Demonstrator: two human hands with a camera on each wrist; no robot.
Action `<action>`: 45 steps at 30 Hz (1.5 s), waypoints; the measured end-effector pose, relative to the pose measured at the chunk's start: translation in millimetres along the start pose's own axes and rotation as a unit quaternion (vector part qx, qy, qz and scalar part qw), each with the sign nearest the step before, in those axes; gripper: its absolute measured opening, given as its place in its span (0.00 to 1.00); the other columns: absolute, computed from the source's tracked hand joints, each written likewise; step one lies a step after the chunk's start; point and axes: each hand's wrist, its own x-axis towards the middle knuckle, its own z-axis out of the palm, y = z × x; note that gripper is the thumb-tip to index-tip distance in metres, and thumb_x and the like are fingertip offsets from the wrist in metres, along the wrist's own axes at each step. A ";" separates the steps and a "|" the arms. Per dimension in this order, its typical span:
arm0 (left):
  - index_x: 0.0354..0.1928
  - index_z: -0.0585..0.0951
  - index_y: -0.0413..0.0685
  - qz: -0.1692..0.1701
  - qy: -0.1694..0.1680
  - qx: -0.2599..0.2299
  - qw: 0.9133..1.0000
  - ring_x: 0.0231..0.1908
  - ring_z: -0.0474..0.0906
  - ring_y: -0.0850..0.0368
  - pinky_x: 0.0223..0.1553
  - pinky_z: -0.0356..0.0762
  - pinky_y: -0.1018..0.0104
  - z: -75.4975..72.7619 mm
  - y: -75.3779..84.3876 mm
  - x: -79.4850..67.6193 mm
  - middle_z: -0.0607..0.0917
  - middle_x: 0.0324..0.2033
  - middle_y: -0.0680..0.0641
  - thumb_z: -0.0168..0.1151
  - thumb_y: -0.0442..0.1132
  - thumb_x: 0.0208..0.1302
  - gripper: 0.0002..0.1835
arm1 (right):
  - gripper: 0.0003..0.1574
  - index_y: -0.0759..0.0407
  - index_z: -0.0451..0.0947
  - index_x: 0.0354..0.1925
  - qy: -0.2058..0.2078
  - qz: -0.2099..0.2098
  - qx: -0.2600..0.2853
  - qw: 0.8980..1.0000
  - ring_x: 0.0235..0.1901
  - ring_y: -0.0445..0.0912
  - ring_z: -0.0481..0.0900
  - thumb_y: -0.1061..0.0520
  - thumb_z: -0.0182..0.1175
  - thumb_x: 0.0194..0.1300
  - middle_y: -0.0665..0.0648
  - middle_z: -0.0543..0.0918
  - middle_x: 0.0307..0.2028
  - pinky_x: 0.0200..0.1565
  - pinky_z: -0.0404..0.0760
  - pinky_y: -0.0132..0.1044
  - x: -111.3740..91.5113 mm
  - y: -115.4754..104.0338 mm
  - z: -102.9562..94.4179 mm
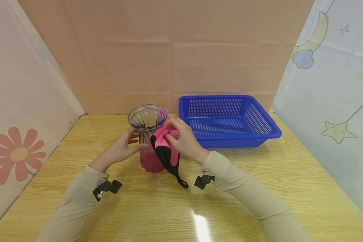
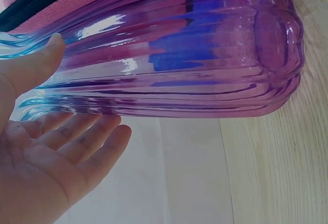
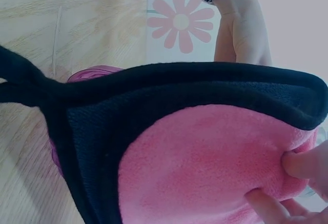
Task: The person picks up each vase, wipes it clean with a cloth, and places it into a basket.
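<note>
A fluted glass vase (image 1: pixel 148 151), clear grey at the flared rim and pink-purple toward its base, stands upright on the table. My left hand (image 1: pixel 122 148) holds its left side below the rim, thumb in front and fingers behind; the left wrist view shows the thumb and fingertips at the ribbed glass (image 2: pixel 205 90). With thumb and fingers my right hand (image 1: pixel 184 139) pinches a pink and black plush cloth (image 1: pixel 166 154) against the vase's right side. The cloth's black-edged end and hanging loop dangle down. In the right wrist view the cloth (image 3: pixel 205 162) covers most of the vase.
To the right, behind my right hand, a blue perforated plastic basket (image 1: pixel 230 134) stands on the wooden table (image 1: pixel 157 215). A thin pale line or strip (image 1: pixel 154 182) shows in front of the vase. Hanging sheets (image 1: pixel 139 57) enclose the back and sides.
</note>
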 end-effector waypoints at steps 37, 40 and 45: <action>0.70 0.52 0.39 -0.025 -0.010 0.000 1.000 0.62 0.65 0.32 0.59 0.69 0.40 1.8 -1.2 0.2 0.63 0.66 0.32 0.63 0.39 0.60 0.41 | 0.10 0.63 0.71 0.35 -0.080 -0.008 -0.072 0.994 0.40 0.50 0.75 0.71 0.60 0.55 0.60 0.76 0.34 0.45 0.82 0.47 -16.1 12.7 3.6; 0.70 0.52 0.40 -0.025 -0.009 0.000 1.000 0.62 0.66 0.32 0.59 0.69 0.40 1.8 -0.8 0.1 0.63 0.66 0.32 0.63 0.39 0.60 0.41 | 0.10 0.63 0.70 0.34 -0.084 -0.006 -0.071 0.994 0.38 0.51 0.74 0.72 0.60 0.55 0.60 0.75 0.33 0.42 0.82 0.49 -17.3 13.3 3.7; 0.70 0.52 0.40 -0.027 -0.008 0.003 1.000 0.62 0.66 0.32 0.59 0.69 0.39 1.7 -0.5 -0.1 0.63 0.66 0.32 0.63 0.39 0.60 0.41 | 0.10 0.62 0.71 0.34 -0.088 0.005 -0.072 0.993 0.35 0.53 0.72 0.71 0.60 0.54 0.60 0.75 0.33 0.38 0.79 0.50 -19.7 13.6 3.8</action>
